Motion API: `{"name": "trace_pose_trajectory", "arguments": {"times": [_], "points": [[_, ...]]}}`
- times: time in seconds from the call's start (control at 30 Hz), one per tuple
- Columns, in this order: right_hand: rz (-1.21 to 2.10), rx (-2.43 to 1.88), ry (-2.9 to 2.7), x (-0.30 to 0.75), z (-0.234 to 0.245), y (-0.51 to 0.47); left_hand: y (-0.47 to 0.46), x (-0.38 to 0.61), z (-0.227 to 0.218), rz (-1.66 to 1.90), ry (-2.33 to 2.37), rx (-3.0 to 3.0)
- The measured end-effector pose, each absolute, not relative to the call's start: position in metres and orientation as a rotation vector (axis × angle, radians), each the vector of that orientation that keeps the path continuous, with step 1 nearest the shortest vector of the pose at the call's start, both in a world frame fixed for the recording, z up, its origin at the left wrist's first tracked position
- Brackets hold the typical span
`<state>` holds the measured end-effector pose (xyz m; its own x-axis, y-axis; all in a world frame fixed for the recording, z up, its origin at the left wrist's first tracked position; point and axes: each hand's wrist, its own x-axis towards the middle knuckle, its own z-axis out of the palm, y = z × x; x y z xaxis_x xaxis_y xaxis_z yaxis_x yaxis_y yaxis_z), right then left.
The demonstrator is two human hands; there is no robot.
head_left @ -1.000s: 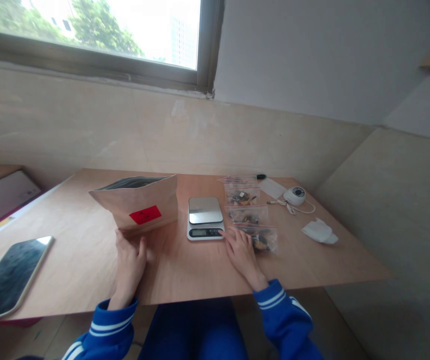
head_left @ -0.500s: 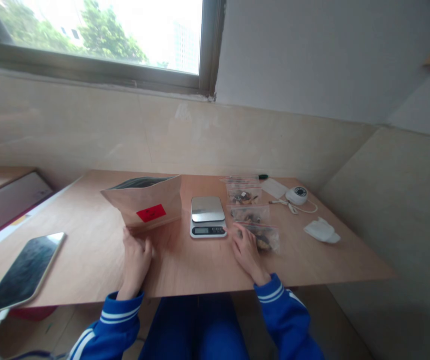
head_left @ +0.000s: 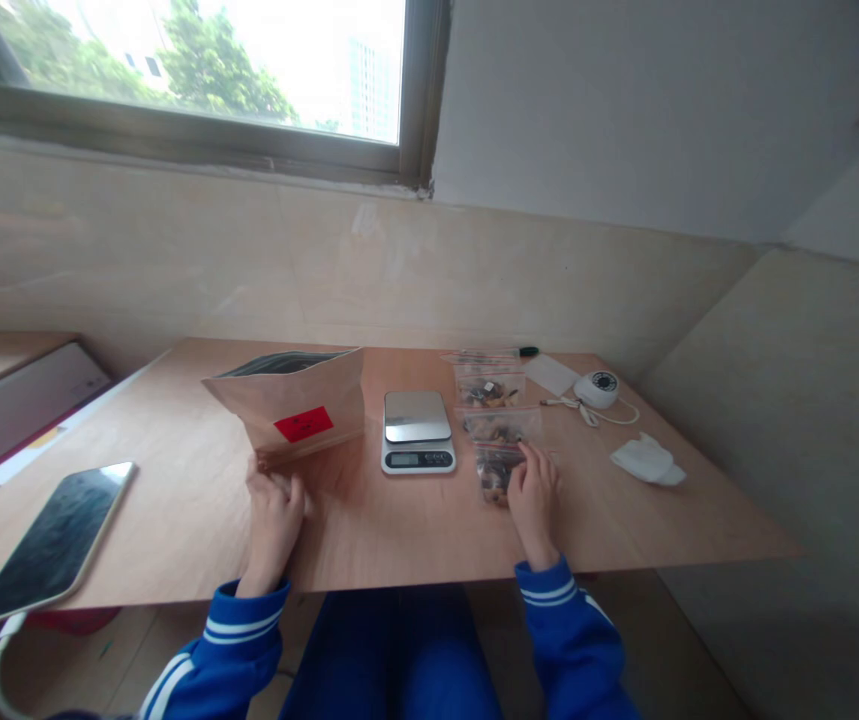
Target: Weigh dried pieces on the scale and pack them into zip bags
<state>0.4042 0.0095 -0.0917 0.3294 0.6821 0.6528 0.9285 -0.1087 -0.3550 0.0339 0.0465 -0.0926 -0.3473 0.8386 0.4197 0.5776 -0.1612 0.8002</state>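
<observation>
A standing brown paper pouch [head_left: 316, 395] with a red label is open at the top. At its lower left corner my left hand [head_left: 273, 510] rests on the table, fingers curled in, with nothing visible in them. My right hand [head_left: 535, 495] lies over the nearest zip-lock bag [head_left: 493, 475], its fingers bent at the bag's upper right edge and covering that side. Dark and tan dried pieces show through the clear plastic. Between the hands stands a small kitchen scale [head_left: 418, 430] with a bare metal plate; the reading on its display is too small to make out.
Behind the nearest bag lie a second zip-lock bag [head_left: 504, 427] and a third zip-lock bag [head_left: 489, 388]. A dark-capped marker [head_left: 528, 352], a white dome camera [head_left: 595, 388] with cable and a crumpled tissue [head_left: 648, 460] are farther right. A phone [head_left: 54, 545] lies left, cable attached.
My right hand has moved right, from beside the scale's buttons to the right side of the nearest zip-lock bag. The left hand and the pouch stay in place.
</observation>
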Motion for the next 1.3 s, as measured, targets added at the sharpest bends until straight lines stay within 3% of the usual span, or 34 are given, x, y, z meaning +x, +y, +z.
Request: {"name": "trace_pose_trajectory", "arguments": {"times": [0.4,0.73,1.1,1.3], "points": [[-0.286,-2.006,-1.633,0.436,-0.072,-0.002,0.043,0.035,-0.091,1.487,1.942,1.610],[0.016,-1.946,-1.835,0.440,-0.030,-0.022,0.022,0.039,-0.070,1.670,1.907,1.291],[0.333,-1.662,-1.871,0.325,0.021,-0.052,-0.065,0.141,-0.034,1.180,0.997,1.289],[0.669,-1.421,-1.860,0.276,0.021,-0.059,-0.063,0.143,-0.032,1.220,1.025,1.224]]}}
